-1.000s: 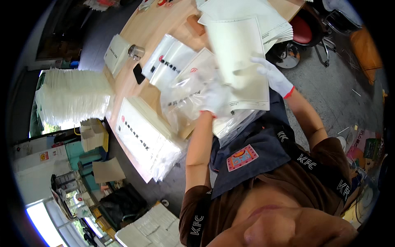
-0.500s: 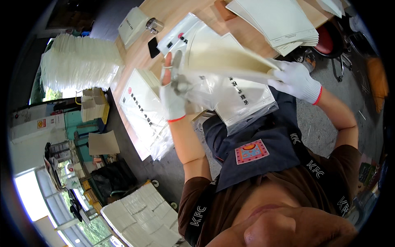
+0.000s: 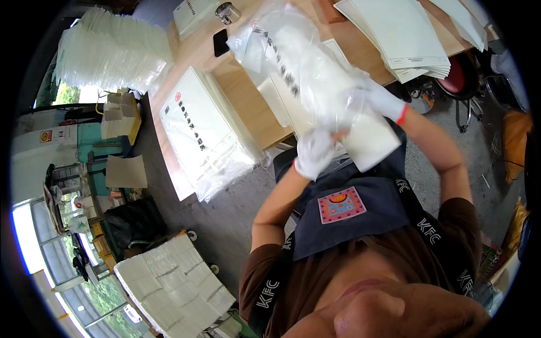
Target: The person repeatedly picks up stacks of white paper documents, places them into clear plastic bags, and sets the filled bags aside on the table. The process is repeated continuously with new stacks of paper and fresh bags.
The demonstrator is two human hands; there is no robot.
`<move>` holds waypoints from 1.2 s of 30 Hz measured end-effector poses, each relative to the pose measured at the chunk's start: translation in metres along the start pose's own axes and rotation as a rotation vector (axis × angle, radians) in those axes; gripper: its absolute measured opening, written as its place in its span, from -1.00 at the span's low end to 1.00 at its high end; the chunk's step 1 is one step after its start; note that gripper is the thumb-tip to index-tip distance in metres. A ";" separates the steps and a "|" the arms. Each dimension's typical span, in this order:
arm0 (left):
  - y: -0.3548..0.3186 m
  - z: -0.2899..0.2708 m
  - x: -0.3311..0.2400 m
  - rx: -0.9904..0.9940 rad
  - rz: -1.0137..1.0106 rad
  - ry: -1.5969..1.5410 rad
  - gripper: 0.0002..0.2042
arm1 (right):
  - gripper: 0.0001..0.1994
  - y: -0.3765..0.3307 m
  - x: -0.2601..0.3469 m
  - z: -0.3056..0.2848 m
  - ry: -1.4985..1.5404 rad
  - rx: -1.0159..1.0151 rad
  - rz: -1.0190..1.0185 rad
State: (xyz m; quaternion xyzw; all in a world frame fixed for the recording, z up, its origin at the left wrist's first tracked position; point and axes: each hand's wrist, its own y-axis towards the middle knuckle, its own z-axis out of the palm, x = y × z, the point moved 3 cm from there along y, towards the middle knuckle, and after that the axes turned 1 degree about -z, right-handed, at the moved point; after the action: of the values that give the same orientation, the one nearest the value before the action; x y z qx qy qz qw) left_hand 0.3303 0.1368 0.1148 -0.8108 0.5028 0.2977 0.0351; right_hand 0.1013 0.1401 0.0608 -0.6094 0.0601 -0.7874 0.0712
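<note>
A clear plastic bag [image 3: 307,73] with dark print slants from the table toward my lap. Pale paper sheets [image 3: 372,143] stick out of its near end. My left hand [image 3: 314,153], in a white glove with some bare fingertips, is closed on the bag's near left edge. My right hand [image 3: 382,100], in a white glove with a red cuff, grips the bag's right side, its fingers blurred and partly behind plastic. Left of the bag, a stack of bagged papers [image 3: 197,124] lies on the table's near left. Beneath the held bag, more pale sheets [image 3: 273,101] show partly.
The wooden table [image 3: 242,96] carries a black phone [image 3: 221,43], a metal mug [image 3: 227,12], a brown block [image 3: 327,11] and a paper stack [image 3: 394,34]. A tall pile of plastic bags [image 3: 112,50] rises at left. Wrapped bundles [image 3: 174,284] stand on a wheeled base; a stool [image 3: 459,73] is at right.
The paper sheets, held up by my right hand before, now lie mostly within the bag. Both hands have come closer together, my left hand moving right to the bag's near end.
</note>
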 end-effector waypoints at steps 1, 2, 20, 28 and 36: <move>0.030 -0.015 -0.009 -0.248 0.079 -0.097 -0.67 | -0.72 0.011 0.008 0.016 -0.543 -0.007 -0.060; 0.058 -0.026 -0.025 -0.273 0.098 -0.333 -0.64 | -0.67 0.022 0.019 0.038 -1.083 -0.027 -0.123; -0.070 0.052 0.032 -0.273 -0.167 0.122 -0.83 | -0.60 -0.072 -0.018 0.022 -1.568 -0.405 0.103; -0.183 0.054 0.028 -0.826 -0.737 -0.592 -0.86 | -0.80 -0.142 -0.019 0.058 -1.684 -0.061 -0.103; -0.209 0.061 0.014 -0.366 -0.431 -0.695 -0.84 | -0.83 -0.182 -0.039 0.067 -1.665 -0.052 -0.347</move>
State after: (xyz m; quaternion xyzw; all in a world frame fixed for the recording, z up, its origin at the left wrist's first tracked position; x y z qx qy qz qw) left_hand 0.4829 0.2500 0.0069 -0.7418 0.2195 0.6224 0.1190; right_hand 0.1684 0.3258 0.0729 -0.9919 -0.0880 -0.0805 -0.0434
